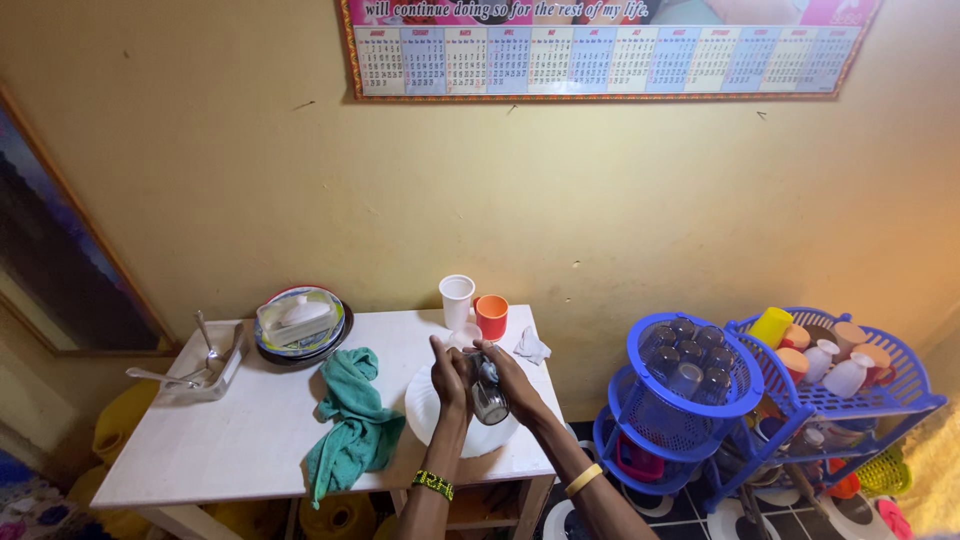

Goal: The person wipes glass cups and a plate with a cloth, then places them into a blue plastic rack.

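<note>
Both my hands meet over a white plate (432, 412) on the white table (240, 430). My left hand (449, 372) and my right hand (508, 382) together hold a clear glass (489, 399), with a bit of cloth at its mouth. A white cup (457, 300) and an orange cup (491, 316) stand just beyond my hands near the wall. A small crumpled white cloth (531, 346) lies to the right of them. A green towel (356, 422) is draped on the table to the left of the plate.
A stack of plates with a clear lidded dish (299, 322) sits at the table's back left, beside a tray with spoons (199, 372). Blue racks (690, 400) with glasses and coloured cups (830, 365) stand on the floor to the right. A calendar (600, 48) hangs on the wall.
</note>
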